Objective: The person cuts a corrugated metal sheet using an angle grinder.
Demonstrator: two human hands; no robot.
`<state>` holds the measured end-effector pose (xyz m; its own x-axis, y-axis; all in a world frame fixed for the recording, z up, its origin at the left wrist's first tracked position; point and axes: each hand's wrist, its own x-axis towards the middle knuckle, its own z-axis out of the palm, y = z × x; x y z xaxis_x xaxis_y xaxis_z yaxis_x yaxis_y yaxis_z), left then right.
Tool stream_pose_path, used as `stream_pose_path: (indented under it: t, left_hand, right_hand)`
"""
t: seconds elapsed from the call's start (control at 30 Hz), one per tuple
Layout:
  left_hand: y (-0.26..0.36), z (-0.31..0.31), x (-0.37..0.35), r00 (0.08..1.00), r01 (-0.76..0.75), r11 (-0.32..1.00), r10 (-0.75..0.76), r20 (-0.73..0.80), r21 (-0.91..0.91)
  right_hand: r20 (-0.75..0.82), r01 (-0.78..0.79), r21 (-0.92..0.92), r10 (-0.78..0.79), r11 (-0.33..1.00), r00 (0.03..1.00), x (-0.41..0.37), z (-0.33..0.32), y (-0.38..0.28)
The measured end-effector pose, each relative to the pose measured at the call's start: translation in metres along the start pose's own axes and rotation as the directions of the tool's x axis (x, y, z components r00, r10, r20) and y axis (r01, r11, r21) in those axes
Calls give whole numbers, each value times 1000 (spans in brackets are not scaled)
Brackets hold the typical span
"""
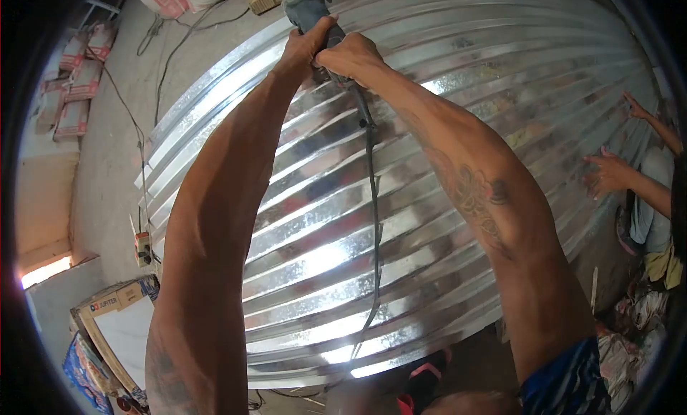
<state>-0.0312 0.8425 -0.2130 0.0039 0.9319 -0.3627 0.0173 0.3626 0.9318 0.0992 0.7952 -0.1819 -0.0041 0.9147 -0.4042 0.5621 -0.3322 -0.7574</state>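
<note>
Both arms stretched far forward, elbows near straight. Left hand [300, 51] wrapped tight round power tool [306, 7], right hand [352, 56] clamped just behind, knuckles touching. Tool at far edge of corrugated sheet [444, 222]. Cord [374, 200] hangs between forearms.

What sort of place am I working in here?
Likely a construction site or workshop: a corrugated metal sheet lies over a bare concrete floor, the left hand and right hand hold a corded power tool, and stacked sacks sit nearby.
</note>
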Motion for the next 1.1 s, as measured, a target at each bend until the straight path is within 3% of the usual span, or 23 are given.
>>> stream_pose_path:
  t: [0.17, 0.37, 0.87, 1.1]
  left_hand:
    - [6, 1, 8, 997, 65, 995, -62, 41, -77]
    - [7, 0, 5, 995, 82, 996, -83, -50, -23]
    - [0, -3, 13, 999, 37, 998, -36, 15, -57]
    - [-9, -11, 35, 995, 104, 994, -103, 11, -20]
  right_hand:
    - [-23, 21, 0, -21, 1000, 1000, 15, 2, -1]
    - [7, 47, 43, -48, 998, 999, 23, 2, 2]
    - [-1, -8, 56, 8, 998, 1000, 19, 0, -6]
    - [16, -28, 74, 27, 997, 1000, 13, -5, -11]
